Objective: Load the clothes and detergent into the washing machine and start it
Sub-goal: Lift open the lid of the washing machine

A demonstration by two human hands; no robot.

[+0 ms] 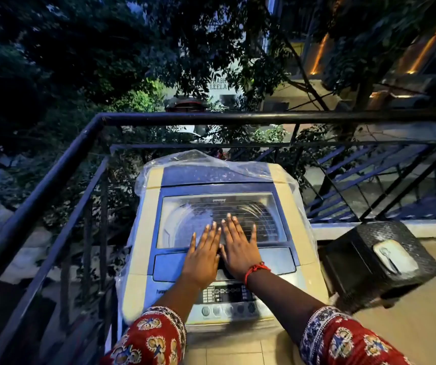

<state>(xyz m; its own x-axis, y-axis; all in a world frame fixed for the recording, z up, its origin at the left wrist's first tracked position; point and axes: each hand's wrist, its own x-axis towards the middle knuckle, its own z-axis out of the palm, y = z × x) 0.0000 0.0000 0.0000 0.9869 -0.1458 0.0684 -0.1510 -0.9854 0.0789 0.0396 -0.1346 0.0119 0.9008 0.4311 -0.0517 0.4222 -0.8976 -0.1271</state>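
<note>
A top-loading washing machine (285,214), cream with a blue top, stands in front of me on a balcony. Its glass lid (193,214) is down and the drum shows through it. My left hand (203,255) and my right hand (239,247) lie flat side by side on the lid's front edge, fingers spread, holding nothing. A control panel (227,296) with round buttons sits below my wrists. A red thread is tied around my right wrist. No clothes or detergent are visible.
Clear plastic sheeting (206,159) is draped over the machine's back and sides. A black woven basket (380,262) with a pale lidded box on top stands to the right on the tiled floor. A dark metal railing (238,118) encloses the balcony behind and left.
</note>
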